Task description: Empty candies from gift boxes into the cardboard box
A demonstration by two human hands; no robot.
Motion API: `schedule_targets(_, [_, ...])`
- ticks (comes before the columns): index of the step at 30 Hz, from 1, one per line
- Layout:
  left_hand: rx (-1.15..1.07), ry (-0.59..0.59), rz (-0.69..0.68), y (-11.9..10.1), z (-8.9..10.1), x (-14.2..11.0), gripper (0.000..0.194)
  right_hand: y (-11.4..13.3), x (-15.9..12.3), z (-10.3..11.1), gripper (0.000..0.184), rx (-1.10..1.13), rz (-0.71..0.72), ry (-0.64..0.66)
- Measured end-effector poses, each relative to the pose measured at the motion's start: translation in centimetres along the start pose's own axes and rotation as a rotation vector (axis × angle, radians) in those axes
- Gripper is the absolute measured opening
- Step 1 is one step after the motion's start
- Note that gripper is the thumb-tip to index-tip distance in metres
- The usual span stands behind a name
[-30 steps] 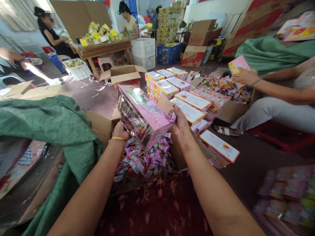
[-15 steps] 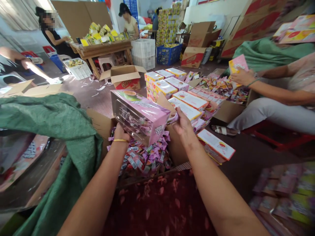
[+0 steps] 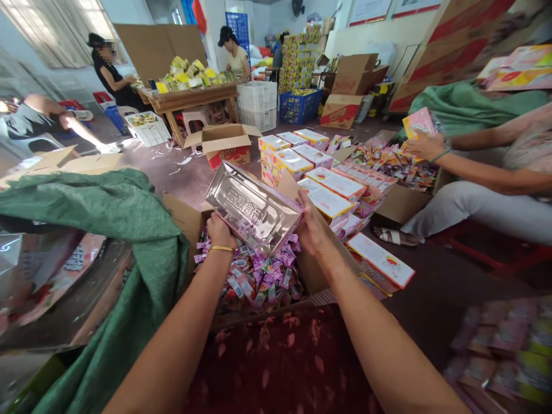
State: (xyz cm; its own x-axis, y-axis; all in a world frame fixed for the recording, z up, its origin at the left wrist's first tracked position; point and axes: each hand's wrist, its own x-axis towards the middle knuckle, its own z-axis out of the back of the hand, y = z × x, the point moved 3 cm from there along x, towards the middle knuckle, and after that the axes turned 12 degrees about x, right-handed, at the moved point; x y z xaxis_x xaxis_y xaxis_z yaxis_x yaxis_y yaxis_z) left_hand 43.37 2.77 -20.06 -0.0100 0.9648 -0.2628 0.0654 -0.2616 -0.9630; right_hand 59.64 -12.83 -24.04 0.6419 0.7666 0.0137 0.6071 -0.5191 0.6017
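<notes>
I hold a pink candy box [image 3: 254, 208] with both hands, its clear embossed plastic face turned up toward me. My left hand [image 3: 221, 231] grips its near left corner; a gold bracelet circles that wrist. My right hand [image 3: 311, 229] clasps its right end. The box hangs over an open cardboard carton [image 3: 181, 218] filled with several small purple and pink wrapped candies [image 3: 259, 277].
Filled boxes [image 3: 319, 175] lie stacked just beyond. A seated person on the right holds a pink box [image 3: 419, 122] over another candy carton [image 3: 399, 198]. Green cloth [image 3: 107, 218] covers a pile at left. People stand at a wooden table [image 3: 194, 95] at the back.
The box has rolled in my hands: its pink printed side faced me before, and now the clear embossed face is up. It also sits slightly lower and flatter.
</notes>
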Motion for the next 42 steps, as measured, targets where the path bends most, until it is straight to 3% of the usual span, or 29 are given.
schedule_targets(3, [-0.022, -0.132, -0.075, -0.9, 0.0, -0.5, 0.015, 0.3, -0.1, -0.2, 0.061, 0.034, -0.006, -0.011])
schedule_targets(7, [-0.025, -0.120, -0.142, -3.5, -0.7, -1.4, 0.015, 1.0, -0.2, -0.7, 0.047, 0.079, -0.101, -0.085])
schedule_targets(10, [-0.047, 0.041, -0.180, -5.8, -1.0, -2.6, 0.009, 1.3, -0.6, -0.9, 0.039, 0.116, -0.202, -0.156])
schedule_targets(15, [0.017, 0.497, -0.121, -7.6, -1.2, -5.6, 0.017, 0.2, -1.5, -1.6, 0.049, 0.221, -0.394, -0.112])
schedule_targets(19, [0.070, 0.564, -0.133, -7.5, -1.0, -7.5, 0.020, -1.8, -2.5, -2.9, 0.058, 0.194, -0.506, -0.066])
schedule_targets(22, [0.042, 0.548, -0.258, -9.0, 0.1, -8.6, 0.015, -2.9, -3.9, -3.6, 0.054, 0.185, -0.579, -0.017])
schedule_targets(25, [0.113, 0.428, -0.580, -13.9, 3.1, -9.9, 0.016, -3.8, -4.3, -3.4, 0.039, 0.080, -0.586, 0.056])
schedule_targets(29, [0.299, 0.028, -1.042, -23.7, 10.4, -12.9, 0.020, -5.6, -3.8, -2.5, 0.042, -0.218, -0.617, 0.030])
schedule_targets(31, [0.387, -0.184, -1.164, -27.8, 14.8, -13.4, 0.025, -6.2, -4.1, -2.4, 0.040, -0.317, -0.645, 0.015])
schedule_targets(33, [0.580, -0.382, -1.161, -30.2, 18.9, -12.2, 0.023, -6.9, -4.6, -2.5, 0.038, -0.374, -0.681, 0.034])
schedule_targets(35, [0.840, -0.521, -1.072, -30.8, 22.2, -9.8, 0.017, -7.5, -5.1, -2.6, 0.038, -0.414, -0.716, 0.060])
schedule_targets(36, [0.962, -0.528, -1.010, -30.5, 23.4, -8.4, 0.017, -7.9, -5.4, -2.7, 0.039, -0.433, -0.736, 0.078])
schedule_targets(39, [1.192, -0.387, -0.853, -28.7, 25.4, -5.4, 0.026, -8.7, -6.0, -2.7, 0.043, -0.518, -0.768, 0.125])
schedule_targets(42, [1.267, -0.320, -0.771, -26.7, 25.5, -4.9, 0.031, -9.1, -6.3, -2.6, 0.046, -0.602, -0.767, 0.151])
